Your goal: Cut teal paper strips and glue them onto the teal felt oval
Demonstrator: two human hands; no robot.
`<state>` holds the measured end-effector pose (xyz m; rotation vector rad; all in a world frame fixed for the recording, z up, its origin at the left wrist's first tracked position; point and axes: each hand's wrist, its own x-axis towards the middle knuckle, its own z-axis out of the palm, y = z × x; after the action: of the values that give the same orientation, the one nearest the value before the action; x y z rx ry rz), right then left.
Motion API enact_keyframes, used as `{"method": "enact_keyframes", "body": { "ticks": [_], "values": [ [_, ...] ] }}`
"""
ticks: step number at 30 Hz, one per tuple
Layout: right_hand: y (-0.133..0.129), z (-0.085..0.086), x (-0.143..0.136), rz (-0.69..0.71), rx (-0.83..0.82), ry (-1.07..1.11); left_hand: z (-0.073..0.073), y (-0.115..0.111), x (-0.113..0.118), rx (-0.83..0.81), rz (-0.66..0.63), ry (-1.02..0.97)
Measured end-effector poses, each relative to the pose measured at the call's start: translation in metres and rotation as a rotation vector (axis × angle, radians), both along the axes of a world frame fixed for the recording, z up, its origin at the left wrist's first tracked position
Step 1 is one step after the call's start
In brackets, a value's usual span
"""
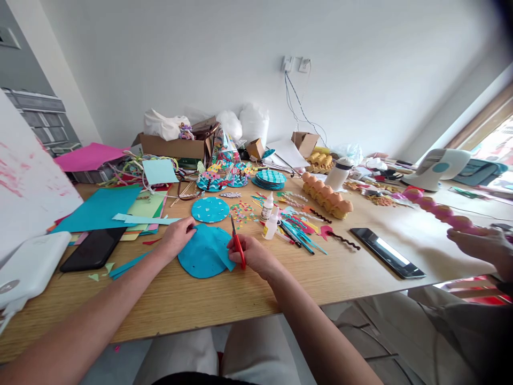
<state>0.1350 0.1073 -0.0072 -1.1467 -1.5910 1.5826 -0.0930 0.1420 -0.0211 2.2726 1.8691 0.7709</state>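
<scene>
My left hand has its fingers curled in a pinch at the upper left edge of a round blue piece of paper. On the right side of that circle lies a folded flap or strip of the same blue; I cannot tell which. My right hand grips a pair of red-handled scissors, blades pointing up and away, with its fingertips at the strip's edge. Just behind sits a second blue disc with pale flecks on it.
Glue bottles, paper strips and confetti lie beyond my right hand. Coloured sheets and a black phone are at left. Another phone lies right, near a co-worker's hand on a pink egg-carton strip.
</scene>
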Motion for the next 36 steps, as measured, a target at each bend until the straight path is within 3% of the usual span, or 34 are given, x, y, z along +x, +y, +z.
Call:
{"method": "enact_keyframes", "body": {
  "ticks": [22, 28, 36],
  "values": [
    [-0.005, 0.002, 0.007, -0.059, 0.026, -0.031, 0.009, -0.015, -0.005, 0.001, -0.057, 0.013],
    [-0.024, 0.007, 0.026, -0.212, 0.099, -0.004, 0.022, -0.016, 0.007, -0.019, -0.166, -0.065],
    [-0.039, -0.018, 0.067, -0.392, 0.113, -0.097, 0.031, -0.016, -0.009, -0.069, -0.212, -0.096]
  ]
}}
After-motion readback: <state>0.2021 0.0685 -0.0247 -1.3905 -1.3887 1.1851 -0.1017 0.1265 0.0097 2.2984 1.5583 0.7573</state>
